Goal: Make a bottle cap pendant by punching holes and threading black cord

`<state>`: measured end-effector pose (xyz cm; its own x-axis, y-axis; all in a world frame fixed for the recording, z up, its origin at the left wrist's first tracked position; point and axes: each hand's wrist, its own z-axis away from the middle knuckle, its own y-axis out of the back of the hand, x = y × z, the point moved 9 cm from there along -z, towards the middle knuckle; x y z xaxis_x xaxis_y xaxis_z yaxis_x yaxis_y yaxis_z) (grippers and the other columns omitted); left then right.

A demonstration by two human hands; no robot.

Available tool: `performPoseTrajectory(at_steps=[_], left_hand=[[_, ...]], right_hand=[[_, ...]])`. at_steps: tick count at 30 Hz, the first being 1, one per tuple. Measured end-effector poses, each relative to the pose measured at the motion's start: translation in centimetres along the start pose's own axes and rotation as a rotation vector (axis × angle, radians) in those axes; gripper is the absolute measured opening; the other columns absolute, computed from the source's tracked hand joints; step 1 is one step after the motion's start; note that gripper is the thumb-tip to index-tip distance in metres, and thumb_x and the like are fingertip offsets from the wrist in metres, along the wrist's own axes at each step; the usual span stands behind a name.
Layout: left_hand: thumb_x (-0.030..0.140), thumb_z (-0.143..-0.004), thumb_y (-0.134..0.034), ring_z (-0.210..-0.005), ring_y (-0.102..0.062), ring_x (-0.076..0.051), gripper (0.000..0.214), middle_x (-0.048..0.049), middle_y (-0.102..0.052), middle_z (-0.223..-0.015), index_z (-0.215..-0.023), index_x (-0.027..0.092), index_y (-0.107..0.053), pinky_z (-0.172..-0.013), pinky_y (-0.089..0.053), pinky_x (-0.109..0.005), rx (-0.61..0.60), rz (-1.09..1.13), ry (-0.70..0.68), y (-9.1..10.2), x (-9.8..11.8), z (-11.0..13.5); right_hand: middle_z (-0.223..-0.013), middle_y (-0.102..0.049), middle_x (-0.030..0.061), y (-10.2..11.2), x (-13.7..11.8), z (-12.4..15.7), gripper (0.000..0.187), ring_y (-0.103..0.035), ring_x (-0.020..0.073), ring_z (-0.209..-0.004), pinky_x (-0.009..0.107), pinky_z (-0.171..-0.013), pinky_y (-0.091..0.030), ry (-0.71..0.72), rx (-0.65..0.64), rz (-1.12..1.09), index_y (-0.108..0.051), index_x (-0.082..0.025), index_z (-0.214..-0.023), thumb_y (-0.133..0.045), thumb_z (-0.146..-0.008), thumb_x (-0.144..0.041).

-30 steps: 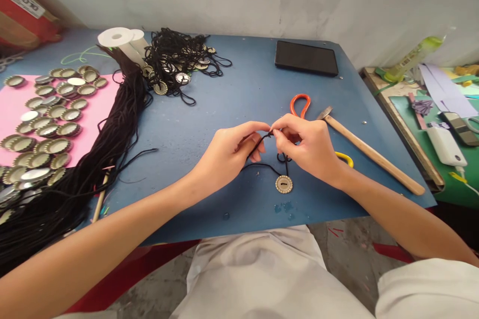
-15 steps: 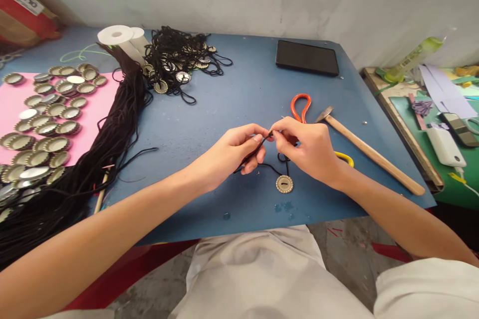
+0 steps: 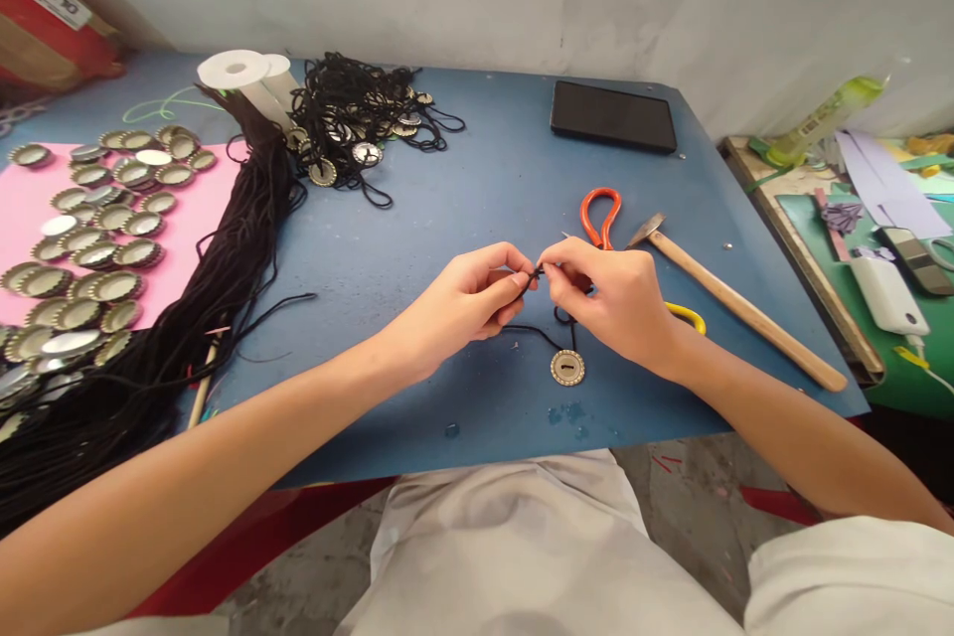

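Note:
My left hand (image 3: 466, 303) and my right hand (image 3: 607, 296) meet fingertip to fingertip over the blue table (image 3: 447, 209), both pinching a thin black cord (image 3: 534, 274). The cord runs down under my right hand to a flattened gold bottle cap (image 3: 567, 367) lying on the table just below my hands. Most of the cord is hidden by my fingers.
Orange-handled scissors (image 3: 600, 214) and a wooden-handled hammer (image 3: 737, 303) lie right of my hands. A bundle of black cords (image 3: 224, 288), a pink sheet (image 3: 201, 219) with several caps, white spools (image 3: 242, 75), a pile of corded caps (image 3: 358, 119) and a dark tablet (image 3: 612, 116) occupy the table.
My left fingers have closed in tighter on the cord and drawn its slack loop up; the hands stay together in the same spot. The cap has not moved.

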<state>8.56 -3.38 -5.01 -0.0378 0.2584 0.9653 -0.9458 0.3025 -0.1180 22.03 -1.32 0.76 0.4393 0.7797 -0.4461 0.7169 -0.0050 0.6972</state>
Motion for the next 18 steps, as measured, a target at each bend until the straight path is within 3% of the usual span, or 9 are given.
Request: performPoseTrajectory(at_steps=[5,9,18], left_hand=[[0.029,-0.098,-0.065,-0.060,-0.036,-0.011,0.010,0.0047,-0.047,-0.067,-0.092,0.021,-0.066,-0.053,-0.026,-0.023,0.072,-0.116,-0.107,0.7,1.1,0.3],[0.029,-0.094,-0.063,-0.064,-0.042,-0.012,0.013,0.0022,-0.057,-0.073,-0.088,0.020,-0.070,-0.057,-0.030,-0.026,0.127,-0.260,-0.206,1.1,2.3,0.6],[0.028,-0.092,-0.060,-0.076,-0.055,-0.015,0.016,-0.0006,-0.067,-0.082,-0.086,0.018,-0.071,-0.068,-0.042,-0.027,0.103,-0.400,-0.306,0.5,3.6,0.7]], right_hand=[[-0.064,-0.064,-0.0060,-0.3,0.7,-0.1,0.013,-0.053,0.0108,-0.055,0.025,-0.063,-0.046,-0.108,-0.044,-0.109,-0.069,-0.023,-0.093,-0.060,-0.100,-0.018],[-0.063,-0.065,-0.0063,-0.4,0.9,-0.1,0.011,-0.053,0.0112,-0.055,0.027,-0.062,-0.046,-0.165,-0.065,-0.205,-0.067,-0.023,-0.092,-0.060,-0.098,-0.017],[-0.061,-0.061,-0.0074,-0.5,0.8,-0.3,0.012,-0.051,0.0110,-0.055,0.028,-0.062,-0.043,-0.191,-0.085,-0.290,-0.062,-0.023,-0.086,-0.059,-0.093,-0.014]])
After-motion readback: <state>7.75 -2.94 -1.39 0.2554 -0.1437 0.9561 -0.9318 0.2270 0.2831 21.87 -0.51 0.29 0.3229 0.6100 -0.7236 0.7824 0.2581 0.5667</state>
